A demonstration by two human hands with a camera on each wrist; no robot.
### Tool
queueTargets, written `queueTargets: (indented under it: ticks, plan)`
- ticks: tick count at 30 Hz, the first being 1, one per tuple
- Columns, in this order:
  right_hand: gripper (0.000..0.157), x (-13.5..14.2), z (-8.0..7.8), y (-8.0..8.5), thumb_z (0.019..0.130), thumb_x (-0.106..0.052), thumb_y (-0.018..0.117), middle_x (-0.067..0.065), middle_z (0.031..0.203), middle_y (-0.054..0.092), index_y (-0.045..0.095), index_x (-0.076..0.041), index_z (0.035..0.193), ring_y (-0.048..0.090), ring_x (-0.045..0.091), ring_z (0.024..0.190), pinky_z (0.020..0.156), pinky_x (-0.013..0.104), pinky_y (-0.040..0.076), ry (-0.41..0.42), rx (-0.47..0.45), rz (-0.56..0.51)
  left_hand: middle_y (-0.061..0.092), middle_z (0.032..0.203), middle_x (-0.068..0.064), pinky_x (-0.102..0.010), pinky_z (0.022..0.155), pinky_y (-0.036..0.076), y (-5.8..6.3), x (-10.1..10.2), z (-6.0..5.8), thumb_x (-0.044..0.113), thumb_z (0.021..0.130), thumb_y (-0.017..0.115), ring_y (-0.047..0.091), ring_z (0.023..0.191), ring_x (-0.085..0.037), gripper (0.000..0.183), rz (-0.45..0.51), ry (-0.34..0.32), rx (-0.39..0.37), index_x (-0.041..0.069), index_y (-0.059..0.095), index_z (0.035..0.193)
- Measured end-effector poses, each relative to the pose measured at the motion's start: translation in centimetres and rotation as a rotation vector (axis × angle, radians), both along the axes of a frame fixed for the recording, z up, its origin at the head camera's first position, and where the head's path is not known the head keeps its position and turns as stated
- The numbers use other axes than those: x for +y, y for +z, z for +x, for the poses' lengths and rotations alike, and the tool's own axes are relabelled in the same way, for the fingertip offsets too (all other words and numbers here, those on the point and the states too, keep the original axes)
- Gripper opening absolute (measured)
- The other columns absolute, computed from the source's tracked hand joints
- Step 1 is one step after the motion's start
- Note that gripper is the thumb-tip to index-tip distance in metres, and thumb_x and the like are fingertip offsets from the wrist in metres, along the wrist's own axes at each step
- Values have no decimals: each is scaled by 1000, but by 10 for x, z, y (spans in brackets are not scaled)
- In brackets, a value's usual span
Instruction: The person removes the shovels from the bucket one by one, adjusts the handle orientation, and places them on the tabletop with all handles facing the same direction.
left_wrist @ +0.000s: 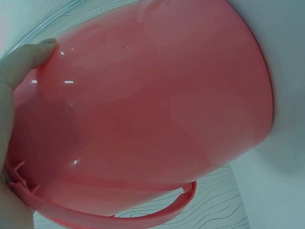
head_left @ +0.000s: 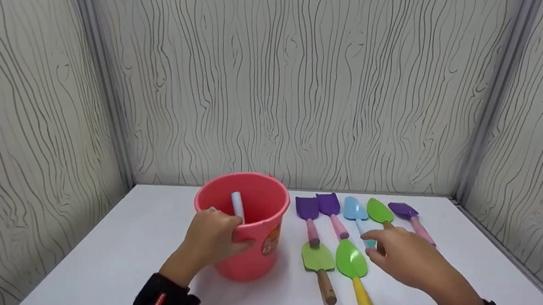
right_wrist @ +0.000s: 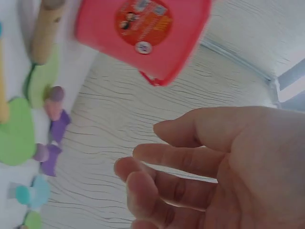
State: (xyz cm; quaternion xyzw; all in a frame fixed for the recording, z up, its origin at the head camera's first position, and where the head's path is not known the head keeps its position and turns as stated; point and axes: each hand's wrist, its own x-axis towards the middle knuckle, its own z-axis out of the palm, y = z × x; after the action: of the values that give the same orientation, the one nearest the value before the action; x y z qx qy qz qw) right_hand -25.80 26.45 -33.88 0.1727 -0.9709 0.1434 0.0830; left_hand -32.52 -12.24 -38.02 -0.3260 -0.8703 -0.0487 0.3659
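A pink-red plastic bucket (head_left: 247,266) stands upright at the table's left middle. My left hand (head_left: 211,235) grips its near rim, with the thumb (left_wrist: 45,47) outside against the wall. A pale blue handle (head_left: 237,203) sticks up inside the bucket; its lower part is hidden. My right hand (head_left: 412,260) hovers over the toy shovels, fingers loosely bent and nothing between them. Nearest its fingertips are a light blue shovel (head_left: 355,209) and a green shovel (head_left: 379,211), whose handle is partly hidden by the hand. A green shovel with a yellow handle (head_left: 362,298) lies to its left.
Two purple shovels with pink handles (head_left: 307,208) lie right of the bucket. In front of them is a pale green shovel with a wooden handle (head_left: 326,286). Another purple shovel (head_left: 403,209) lies far right. Wood-grain panels (head_left: 298,76) enclose the white table (head_left: 110,256).
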Motion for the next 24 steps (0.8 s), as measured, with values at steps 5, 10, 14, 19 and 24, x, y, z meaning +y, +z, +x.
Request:
queueTargets:
  ticks: [5,10,14,19,24]
  plan:
    - [27,-26,-3,30,100,-17,72,-8,90,70,77,-12,126,56,7,72,61,29,48,62,88,-1,68,63,3,-32,66,63,1,-3,-1,39,78,95,68,57,-16,32,7,-6,4,14,75,77]
    - [20,-78,-18,50,101,-15,70,-7,90,70,80,-13,117,59,9,78,68,29,54,198,168,2,69,63,3,-32,67,64,0,-3,1,41,78,95,69,58,-16,32,30,-5,-12,14,78,79]
    - [15,-120,-40,57,99,-12,69,-3,90,71,81,-11,109,61,13,80,71,31,55,310,221,12,68,61,4,-29,64,62,-2,-1,1,41,78,95,67,57,-14,32,38,-12,-4,15,76,77]
    - [17,-167,-71,51,98,-7,67,4,94,72,81,-5,108,60,14,80,73,33,55,341,99,-15,57,54,6,-22,52,48,-4,0,2,41,78,94,51,47,-8,40,18,-4,43,16,64,68]
    - [11,-203,-99,34,93,-9,69,0,76,66,79,-6,90,54,11,68,65,29,49,262,-79,18,53,52,6,-21,51,45,-3,1,2,43,76,94,47,46,-6,44,19,3,58,17,60,66]
